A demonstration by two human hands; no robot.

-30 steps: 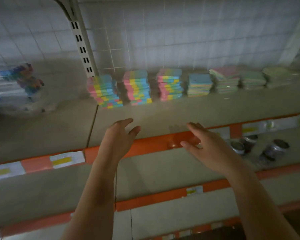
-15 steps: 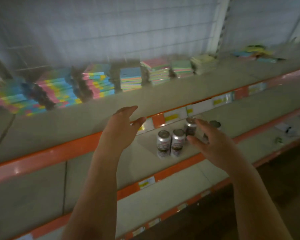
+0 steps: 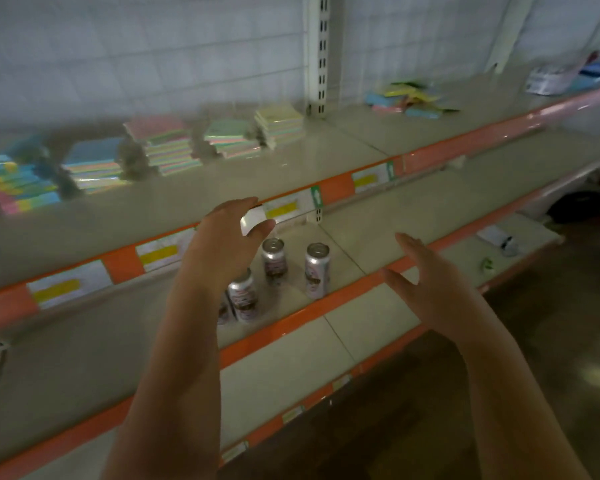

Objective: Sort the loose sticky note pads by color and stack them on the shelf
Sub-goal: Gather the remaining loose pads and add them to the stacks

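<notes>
Several stacks of sticky note pads stand in a row on the top shelf (image 3: 326, 147): a multicolour stack (image 3: 11, 183) at far left, a blue-topped stack (image 3: 94, 164), a pink-topped stack (image 3: 163, 143), a green-topped stack (image 3: 231, 138) and a yellow-topped stack (image 3: 279, 124). A loose pile of pads (image 3: 409, 98) in blue, yellow and pink lies further right, past the upright post. My left hand (image 3: 229, 237) hovers empty in front of the shelf edge, fingers relaxed. My right hand (image 3: 426, 282) is lower and to the right, fingers spread, holding nothing.
Several drink cans (image 3: 317, 270) stand on the second shelf below my left hand. A slotted metal upright (image 3: 321, 53) divides the top shelf. Packaged goods (image 3: 551, 77) lie at the far right. Small items (image 3: 499, 239) rest on the lower shelf, and the floor (image 3: 534, 341) is to the right.
The view has swung to the right along the shelf, bringing the loose pile and the upright post into sight. Both hands stay empty and have moved right with it.
</notes>
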